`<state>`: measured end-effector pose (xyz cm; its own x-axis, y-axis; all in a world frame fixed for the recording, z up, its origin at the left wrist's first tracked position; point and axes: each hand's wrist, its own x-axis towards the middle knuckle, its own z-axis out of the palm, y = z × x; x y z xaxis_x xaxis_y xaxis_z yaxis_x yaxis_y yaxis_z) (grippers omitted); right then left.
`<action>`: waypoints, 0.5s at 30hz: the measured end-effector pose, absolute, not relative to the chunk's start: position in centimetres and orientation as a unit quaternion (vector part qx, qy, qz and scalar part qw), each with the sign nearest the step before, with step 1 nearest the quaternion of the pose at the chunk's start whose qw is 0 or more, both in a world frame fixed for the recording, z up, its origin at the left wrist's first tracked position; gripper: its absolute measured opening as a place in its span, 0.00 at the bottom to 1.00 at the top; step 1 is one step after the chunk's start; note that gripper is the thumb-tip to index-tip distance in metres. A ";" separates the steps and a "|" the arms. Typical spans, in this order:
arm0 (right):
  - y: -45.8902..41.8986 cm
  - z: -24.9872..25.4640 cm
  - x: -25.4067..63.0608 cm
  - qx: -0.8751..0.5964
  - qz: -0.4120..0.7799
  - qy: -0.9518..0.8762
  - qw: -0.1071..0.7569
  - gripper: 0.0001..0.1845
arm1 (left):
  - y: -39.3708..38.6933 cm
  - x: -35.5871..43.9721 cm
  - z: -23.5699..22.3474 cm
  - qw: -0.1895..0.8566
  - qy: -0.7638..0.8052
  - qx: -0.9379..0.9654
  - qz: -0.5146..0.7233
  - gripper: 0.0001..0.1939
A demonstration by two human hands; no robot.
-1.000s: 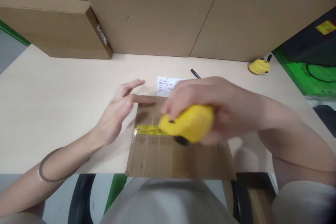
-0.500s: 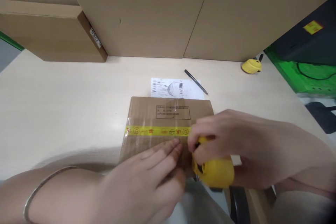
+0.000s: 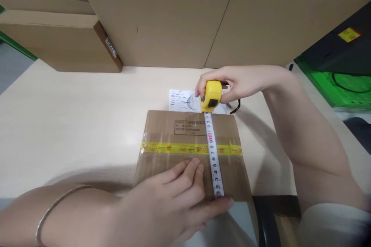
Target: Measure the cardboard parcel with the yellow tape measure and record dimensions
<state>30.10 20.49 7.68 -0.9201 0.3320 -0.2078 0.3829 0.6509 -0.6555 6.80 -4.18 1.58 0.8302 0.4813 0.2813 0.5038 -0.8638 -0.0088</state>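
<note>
My right hand (image 3: 223, 85) grips the yellow case of a tape measure (image 3: 213, 92) at the far edge of a taped cardboard box (image 3: 162, 166). The white blade (image 3: 213, 150) lies pulled out across the box top, numbers showing, over its yellow printed tape (image 3: 171, 148). With its thumb, my left hand (image 3: 174, 197) presses the blade's end at the box's near edge. The other left fingers are bent and rest on the cardboard left of the blade; the metal hook is hidden by the thumb.
Behind the box lies a paper sheet with pen marks (image 3: 181, 99), partly covered by my right hand. Large cardboard boxes (image 3: 162, 23) line the back of the table (image 3: 72, 123). A flatter box (image 3: 63, 46) stands back left, and a green bin (image 3: 342, 85) is at the right.
My right hand has moved from the box's near right side to its far edge, drawing out the blade. My left thumb has shifted right onto the blade's end.
</note>
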 end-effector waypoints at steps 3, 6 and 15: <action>20.4 7.7 30.5 0.198 -0.362 0.911 0.019 0.15 | -4.2 6.9 1.5 0.044 -0.259 -0.956 -0.132 0.29; 19.0 8.6 31.2 0.199 -0.351 0.915 -0.011 0.16 | -4.2 6.9 1.4 0.050 -0.262 -0.955 -0.131 0.30; 8.1 7.3 31.1 0.129 -0.428 0.894 0.018 0.12 | -4.5 7.3 1.5 0.057 -0.271 -0.942 -0.188 0.22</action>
